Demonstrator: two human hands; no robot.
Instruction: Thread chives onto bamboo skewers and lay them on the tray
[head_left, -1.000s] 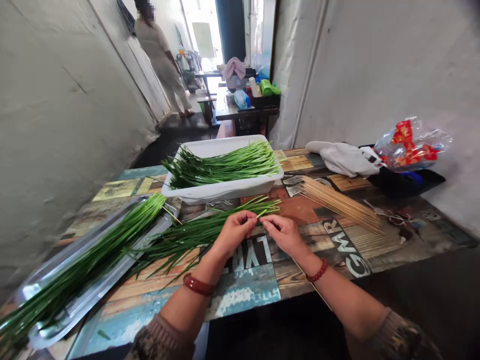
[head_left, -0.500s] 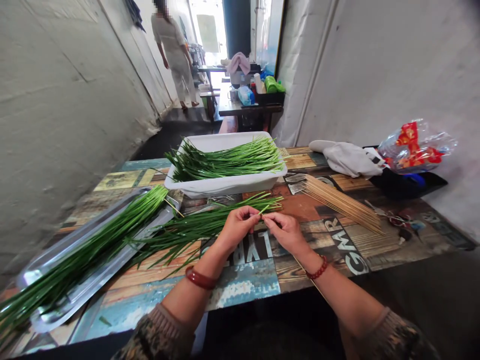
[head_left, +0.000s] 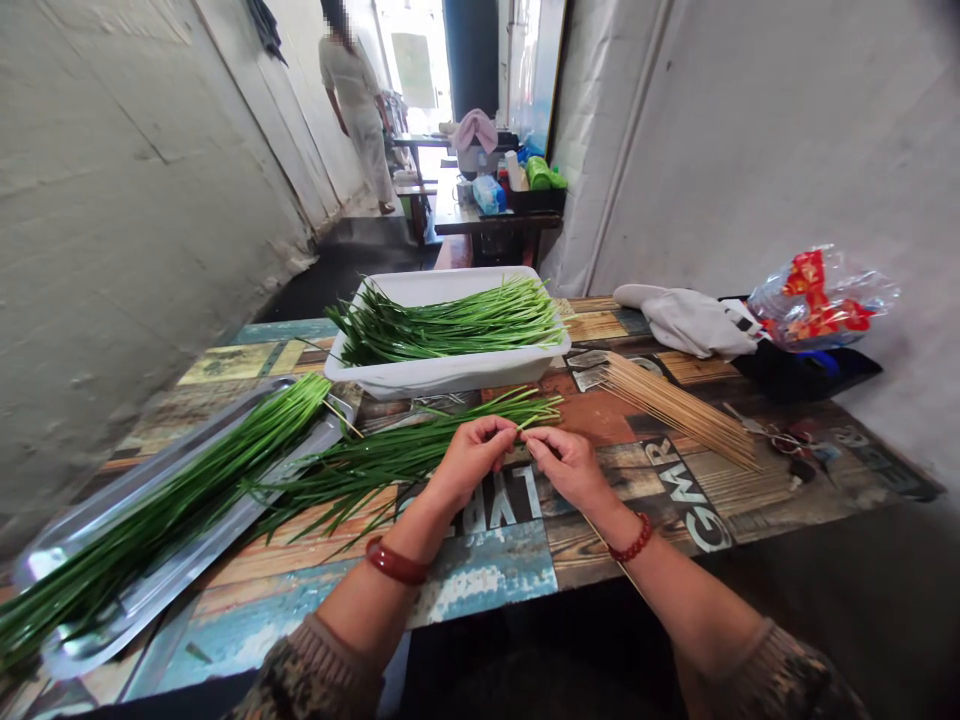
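Observation:
My left hand [head_left: 480, 447] is closed in a pinch on a green garlic chive [head_left: 529, 421], close to its pale end. Fingertip to fingertip with it, my right hand [head_left: 564, 460] pinches a thin bamboo skewer [head_left: 598, 532], whose shaft runs back beneath my right wrist. The skewer's tip is hidden by my fingers. Loose garlic chives [head_left: 375, 458] lie on the table behind and left of my left hand. On the metal tray [head_left: 176, 560] rests a bundle of chives [head_left: 217, 470], with a skewer [head_left: 345, 419] sticking out near its pale end.
A white tub [head_left: 450, 378] full of chives stands at the table's back. Bamboo skewers [head_left: 679, 410] lie to the right, near scissors [head_left: 765, 430]. A pale cap [head_left: 690, 318] and a plastic bag [head_left: 817, 300] sit farther back. A person [head_left: 356, 110] is beyond the table.
Both hands keep their pinch with hardly any movement. The view has shifted slightly, and the person in the background has moved a little farther away.

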